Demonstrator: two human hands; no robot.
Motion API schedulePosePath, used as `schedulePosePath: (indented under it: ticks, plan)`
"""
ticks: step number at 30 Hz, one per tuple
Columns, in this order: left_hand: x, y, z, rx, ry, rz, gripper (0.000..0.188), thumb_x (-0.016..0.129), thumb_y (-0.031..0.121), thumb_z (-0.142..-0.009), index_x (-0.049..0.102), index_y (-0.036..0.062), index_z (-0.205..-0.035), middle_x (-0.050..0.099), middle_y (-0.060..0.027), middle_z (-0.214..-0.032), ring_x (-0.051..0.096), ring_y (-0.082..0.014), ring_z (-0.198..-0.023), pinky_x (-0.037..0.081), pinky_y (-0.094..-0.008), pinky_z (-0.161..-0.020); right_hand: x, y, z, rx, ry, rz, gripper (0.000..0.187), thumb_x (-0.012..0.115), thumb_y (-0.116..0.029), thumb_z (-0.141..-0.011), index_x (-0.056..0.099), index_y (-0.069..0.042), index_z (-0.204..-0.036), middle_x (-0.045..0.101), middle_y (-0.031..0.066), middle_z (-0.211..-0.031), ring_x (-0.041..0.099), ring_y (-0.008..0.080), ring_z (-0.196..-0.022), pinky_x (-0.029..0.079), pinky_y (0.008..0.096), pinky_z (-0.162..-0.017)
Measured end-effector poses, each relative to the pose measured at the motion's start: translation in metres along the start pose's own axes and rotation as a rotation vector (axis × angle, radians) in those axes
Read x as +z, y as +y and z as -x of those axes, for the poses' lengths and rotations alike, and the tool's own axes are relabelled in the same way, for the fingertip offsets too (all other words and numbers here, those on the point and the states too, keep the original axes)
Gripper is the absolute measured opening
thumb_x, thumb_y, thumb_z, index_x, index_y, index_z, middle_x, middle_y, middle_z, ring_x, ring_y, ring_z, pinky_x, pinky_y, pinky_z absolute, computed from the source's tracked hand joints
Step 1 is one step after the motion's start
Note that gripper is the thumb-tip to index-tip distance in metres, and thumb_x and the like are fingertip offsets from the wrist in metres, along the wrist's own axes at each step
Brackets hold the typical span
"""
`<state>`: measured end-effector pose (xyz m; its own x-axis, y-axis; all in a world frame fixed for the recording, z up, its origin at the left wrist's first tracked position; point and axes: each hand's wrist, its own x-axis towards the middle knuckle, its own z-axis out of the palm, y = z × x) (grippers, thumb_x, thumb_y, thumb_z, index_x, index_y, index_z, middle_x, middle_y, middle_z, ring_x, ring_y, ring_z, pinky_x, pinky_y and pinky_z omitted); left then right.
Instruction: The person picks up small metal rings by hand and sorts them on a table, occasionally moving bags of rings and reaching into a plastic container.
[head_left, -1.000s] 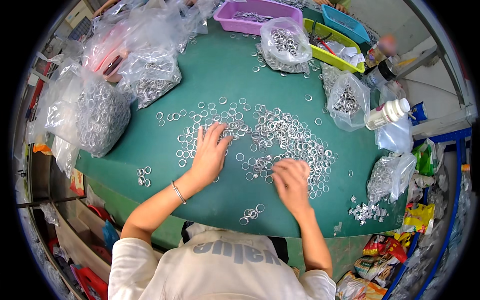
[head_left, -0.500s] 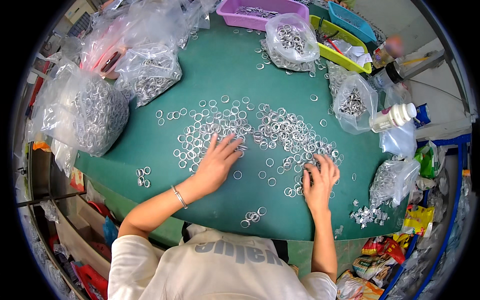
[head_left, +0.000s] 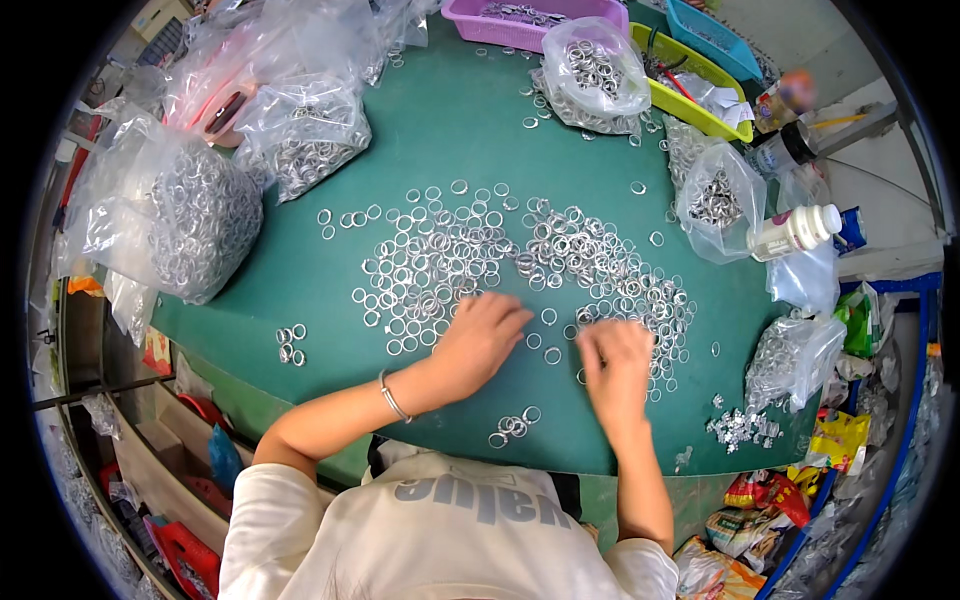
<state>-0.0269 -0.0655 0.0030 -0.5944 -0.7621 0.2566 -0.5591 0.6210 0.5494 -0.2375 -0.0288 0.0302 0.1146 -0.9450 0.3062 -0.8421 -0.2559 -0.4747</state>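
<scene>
Many thin silver rings lie spread in two joined heaps on the green table, a left heap [head_left: 430, 255] and a right heap [head_left: 590, 265]. At the near edge of the left heap is my left hand [head_left: 480, 342], a bangle on its wrist. Its fingers are bent and pressed together, pointing right. My right hand [head_left: 617, 365] is over the near edge of the right heap, its fingers curled inward and a little blurred. Whatever either hand holds is hidden. Between the hands lie a few loose rings [head_left: 533, 341]. Nearer my body sits a small ring cluster [head_left: 513, 427].
Bags of rings stand at left [head_left: 205, 225], far left [head_left: 310, 140], far right [head_left: 595, 75] and right [head_left: 718, 200]. Purple [head_left: 540, 32] and lime [head_left: 690, 95] baskets line the far edge. A white bottle [head_left: 797, 232] and small silver pieces [head_left: 742, 428] are at right.
My left hand has drawn back toward me and right, off the rings. My right hand has shifted left and slightly nearer. The fingers of both have closed up.
</scene>
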Motion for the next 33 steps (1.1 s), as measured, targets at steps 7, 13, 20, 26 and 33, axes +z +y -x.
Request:
schedulePosePath:
  ticks: [7, 13, 20, 26, 33]
  plan:
    - [0.003, 0.008, 0.001, 0.052, -0.129, -0.094, 0.036, 0.057, 0.003, -0.084, 0.057, 0.0016, -0.120, 0.048, -0.0148, -0.138, 0.043, -0.0307, -0.130, 0.028, -0.0490, -0.111, 0.000, -0.014, 0.044, 0.003, -0.025, -0.196, 0.008, 0.071, -0.005, -0.074, 0.069, -0.004, -0.081, 0.063, 0.0059, -0.091, 0.058, 0.0258, -0.090, 0.042, 0.0390, -0.079]
    - [0.023, 0.008, -0.001, 0.167, -0.145, -0.017, 0.041, 0.056, -0.003, -0.077, 0.058, -0.0017, -0.118, 0.048, -0.0164, -0.138, 0.041, -0.0327, -0.132, 0.028, -0.0522, -0.112, 0.020, 0.019, -0.006, -0.011, 0.073, 0.222, 0.017, 0.069, -0.009, -0.080, 0.066, -0.005, -0.096, 0.058, 0.0088, -0.107, 0.052, 0.0274, -0.101, 0.037, 0.0409, -0.087]
    - [-0.002, -0.015, 0.003, 0.035, -0.027, -0.124, 0.036, 0.058, -0.004, -0.076, 0.060, -0.0022, -0.112, 0.052, -0.0175, -0.130, 0.046, -0.0348, -0.126, 0.031, -0.0510, -0.111, -0.009, 0.035, 0.019, 0.273, 0.178, 0.085, 0.009, 0.068, -0.007, -0.079, 0.064, -0.004, -0.086, 0.061, 0.0071, -0.097, 0.052, 0.0253, -0.097, 0.035, 0.0390, -0.087]
    - [0.019, 0.010, -0.003, 0.213, -0.066, 0.121, 0.036, 0.060, 0.000, -0.077, 0.060, -0.0012, -0.113, 0.054, -0.0161, -0.126, 0.050, -0.0337, -0.119, 0.038, -0.0473, -0.101, -0.009, 0.013, 0.023, 0.152, -0.008, 0.128, 0.009, 0.069, -0.008, -0.078, 0.066, -0.005, -0.086, 0.061, 0.0074, -0.098, 0.053, 0.0255, -0.095, 0.036, 0.0396, -0.085]
    - [0.026, 0.005, -0.021, 0.213, -0.138, -0.002, 0.030, 0.057, 0.003, -0.075, 0.063, 0.0020, -0.105, 0.055, -0.0115, -0.114, 0.051, -0.0277, -0.105, 0.038, -0.0391, -0.085, 0.017, 0.029, -0.011, 0.090, 0.124, 0.290, 0.015, 0.070, -0.011, -0.079, 0.066, -0.003, -0.091, 0.061, 0.0071, -0.096, 0.053, 0.0253, -0.092, 0.035, 0.0413, -0.085]
